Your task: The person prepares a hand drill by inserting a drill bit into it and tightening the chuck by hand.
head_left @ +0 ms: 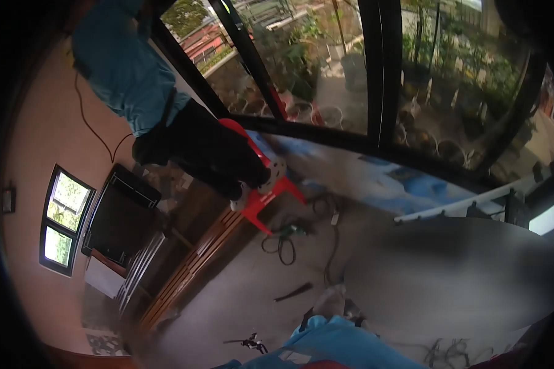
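Note:
Neither my left hand nor my right hand shows in the head view. At the bottom edge is the blue clothing (345, 344) on my own body. Another person (197, 135) in a blue top and dark trousers stands on a red plastic stool (274, 198) beside the large windows. That person's hands cannot be made out. On the grey floor near the stool lie a dark coiled cable (280, 246) and a thin dark strip (293, 292).
Dark-framed windows (378, 74) run along the top, above a blue and white painted wall strip (375, 175). Wooden slats (191, 264) and a dark screen-like panel (120, 215) are at the left. A pale rail (455, 203) juts in from the right. More cables (452, 353) lie at the lower right.

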Tool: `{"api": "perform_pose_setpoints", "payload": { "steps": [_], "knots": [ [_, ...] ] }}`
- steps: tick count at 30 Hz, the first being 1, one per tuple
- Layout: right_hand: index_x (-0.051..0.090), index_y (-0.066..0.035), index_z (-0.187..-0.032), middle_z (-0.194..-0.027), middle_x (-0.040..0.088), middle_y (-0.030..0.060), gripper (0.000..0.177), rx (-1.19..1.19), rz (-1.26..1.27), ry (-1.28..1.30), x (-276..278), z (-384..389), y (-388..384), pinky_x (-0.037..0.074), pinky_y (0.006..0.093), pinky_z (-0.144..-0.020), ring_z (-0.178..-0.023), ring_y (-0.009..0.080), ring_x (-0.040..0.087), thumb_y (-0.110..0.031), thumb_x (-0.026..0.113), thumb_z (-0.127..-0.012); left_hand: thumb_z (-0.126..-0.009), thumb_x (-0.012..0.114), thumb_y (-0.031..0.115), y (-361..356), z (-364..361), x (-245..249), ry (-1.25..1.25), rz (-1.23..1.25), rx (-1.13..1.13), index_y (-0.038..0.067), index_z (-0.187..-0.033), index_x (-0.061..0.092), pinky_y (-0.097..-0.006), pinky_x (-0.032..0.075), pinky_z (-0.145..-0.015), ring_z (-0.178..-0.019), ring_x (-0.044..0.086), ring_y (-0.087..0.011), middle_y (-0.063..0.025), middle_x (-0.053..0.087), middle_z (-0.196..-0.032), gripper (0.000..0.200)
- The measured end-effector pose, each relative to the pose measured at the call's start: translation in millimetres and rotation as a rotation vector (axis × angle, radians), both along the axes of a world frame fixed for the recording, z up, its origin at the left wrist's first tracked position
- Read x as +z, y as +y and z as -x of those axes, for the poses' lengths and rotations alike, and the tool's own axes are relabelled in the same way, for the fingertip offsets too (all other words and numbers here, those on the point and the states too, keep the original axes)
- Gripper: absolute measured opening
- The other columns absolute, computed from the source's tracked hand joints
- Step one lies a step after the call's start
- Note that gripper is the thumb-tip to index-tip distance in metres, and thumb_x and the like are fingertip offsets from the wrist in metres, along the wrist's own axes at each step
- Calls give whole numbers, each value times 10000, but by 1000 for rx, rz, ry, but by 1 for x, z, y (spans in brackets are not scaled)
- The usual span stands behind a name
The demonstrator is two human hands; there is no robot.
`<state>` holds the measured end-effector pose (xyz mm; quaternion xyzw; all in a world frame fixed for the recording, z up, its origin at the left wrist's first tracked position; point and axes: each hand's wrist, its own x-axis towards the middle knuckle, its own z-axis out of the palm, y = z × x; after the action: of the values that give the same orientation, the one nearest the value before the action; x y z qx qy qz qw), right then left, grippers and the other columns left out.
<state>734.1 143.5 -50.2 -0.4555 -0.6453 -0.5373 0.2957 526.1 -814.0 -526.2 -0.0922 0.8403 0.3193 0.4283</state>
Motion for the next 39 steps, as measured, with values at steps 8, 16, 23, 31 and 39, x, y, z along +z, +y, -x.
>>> {"api": "perform_pose_setpoints", "payload": {
  "steps": [8, 16, 23, 31, 39],
  "knots": [
    [440, 28, -1266, -1181, 534, 201, 652, 70, 246, 223, 5, 28, -50, 416, 482, -926, -1060, 380, 523, -402, 579, -796, -790, 663, 269, -43, 50, -39, -69, 165, -155, 49, -1067, 656, -404, 496, -741, -870, 624, -263, -127, 650, -1025, 354],
    [410, 43, -1281, -1227, 481, 259, 634, 154, 427, 490, 20, 49, -90, 426, 461, -931, -1111, 386, 502, -328, 596, -802, -817, 625, 230, 53, 176, -25, -102, 118, 53, 82, -1123, 627, -353, 502, -733, -868, 627, -230, -125, 635, -1044, 341],
    [386, -36, -1329, -1248, 488, 221, 593, 265, 420, 663, -1, 43, -55, 392, 432, -973, -1147, 388, 477, -133, 594, -783, -753, 623, 524, 309, 319, -4, 315, 1, -620, 12, -952, 678, -404, 471, -853, -971, 615, -331, -201, 649, -993, 552],
    [426, -42, -1273, -1179, 528, 199, 556, 198, 368, 693, 11, 53, -76, 476, 428, -889, -1048, 372, 562, -128, 605, -754, -796, 646, 485, 469, 262, 4, 102, -497, -994, 20, -1010, 659, -354, 481, -821, -929, 626, -222, -134, 669, -971, 512],
    [432, -33, -1274, -1189, 517, 201, 595, 223, 385, 708, 7, 48, -68, 471, 432, -903, -1076, 361, 554, -174, 631, -732, -778, 636, 498, 325, 238, -120, 72, -226, -1267, 28, -968, 670, -405, 495, -794, -870, 645, -288, -151, 672, -935, 508]
  ]
}}
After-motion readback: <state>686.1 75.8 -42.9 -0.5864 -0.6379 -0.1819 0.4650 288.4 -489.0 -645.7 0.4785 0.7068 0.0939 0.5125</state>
